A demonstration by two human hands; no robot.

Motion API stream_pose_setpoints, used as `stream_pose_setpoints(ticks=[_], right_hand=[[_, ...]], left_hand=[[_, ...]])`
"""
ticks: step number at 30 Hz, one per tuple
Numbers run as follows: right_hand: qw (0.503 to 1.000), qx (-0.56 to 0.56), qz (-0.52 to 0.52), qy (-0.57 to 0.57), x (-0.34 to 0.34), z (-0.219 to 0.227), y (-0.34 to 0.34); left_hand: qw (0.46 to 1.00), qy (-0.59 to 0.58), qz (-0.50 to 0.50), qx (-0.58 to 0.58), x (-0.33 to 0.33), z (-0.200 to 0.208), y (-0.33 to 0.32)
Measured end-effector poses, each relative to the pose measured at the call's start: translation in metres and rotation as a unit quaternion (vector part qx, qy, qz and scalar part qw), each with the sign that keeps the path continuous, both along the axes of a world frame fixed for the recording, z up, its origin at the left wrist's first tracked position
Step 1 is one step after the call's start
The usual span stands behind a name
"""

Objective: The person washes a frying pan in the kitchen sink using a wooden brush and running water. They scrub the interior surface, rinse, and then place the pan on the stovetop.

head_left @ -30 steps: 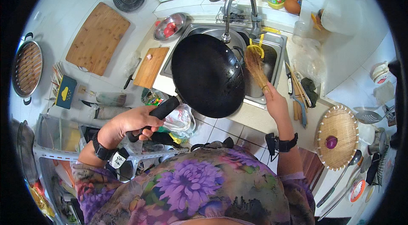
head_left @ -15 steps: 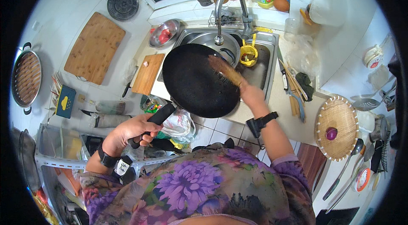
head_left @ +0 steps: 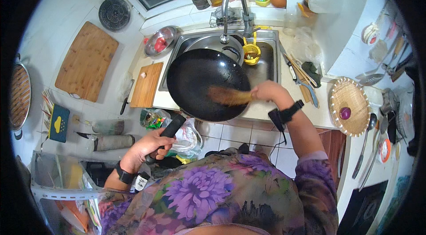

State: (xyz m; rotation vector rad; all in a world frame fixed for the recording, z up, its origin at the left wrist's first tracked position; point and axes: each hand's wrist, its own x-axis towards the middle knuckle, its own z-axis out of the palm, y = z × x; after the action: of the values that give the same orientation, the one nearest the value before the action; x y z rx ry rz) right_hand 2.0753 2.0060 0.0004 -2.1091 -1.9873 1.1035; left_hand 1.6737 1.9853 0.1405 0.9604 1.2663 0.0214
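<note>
A large black wok is held tilted over the front of the sink. My left hand is closed around its black handle, to the near left of the pan. In my right hand is a bamboo pot brush, gripped by its pale bound end. The brown bristles lie against the inside of the wok, on its lower right side. Behind the wok, a metal basin in the sink is partly hidden by it.
A curved faucet rises over the sink, beside a yellow strainer. Left of it are a steel bowl of red pieces and a small cutting board. A knife and a woven basket with an onion are right.
My right hand has swept the brush down and toward the near side of the wok, and it now points left. The wok stays in my left hand. The whole view has shifted a little.
</note>
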Motion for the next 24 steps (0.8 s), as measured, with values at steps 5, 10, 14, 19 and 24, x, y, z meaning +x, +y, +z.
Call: stream_pose_setpoints(ticks=[5,10,14,19,24], right_hand=[[0.919,0.276,-0.251,-0.130,-0.024,-0.028,-0.003],[0.900,0.210,-0.378,-0.058,-0.038,-0.080,-0.052],[0.835,0.333,-0.427,0.097,-0.041,-0.097,-0.090],[0.865,0.216,-0.452,0.002,-0.065,-0.083,-0.166],[0.751,0.406,-0.513,0.085,-0.096,-0.074,-0.283]], left_hand=[[0.998,-0.060,-0.030,-0.009,-0.044,-0.037,0.010],[0.984,-0.170,-0.042,-0.031,-0.085,-0.082,0.023],[0.973,-0.214,-0.058,-0.070,-0.098,-0.110,0.032],[0.959,-0.248,-0.094,-0.099,-0.098,-0.102,0.046],[0.947,-0.231,-0.190,-0.115,-0.068,-0.077,0.032]])
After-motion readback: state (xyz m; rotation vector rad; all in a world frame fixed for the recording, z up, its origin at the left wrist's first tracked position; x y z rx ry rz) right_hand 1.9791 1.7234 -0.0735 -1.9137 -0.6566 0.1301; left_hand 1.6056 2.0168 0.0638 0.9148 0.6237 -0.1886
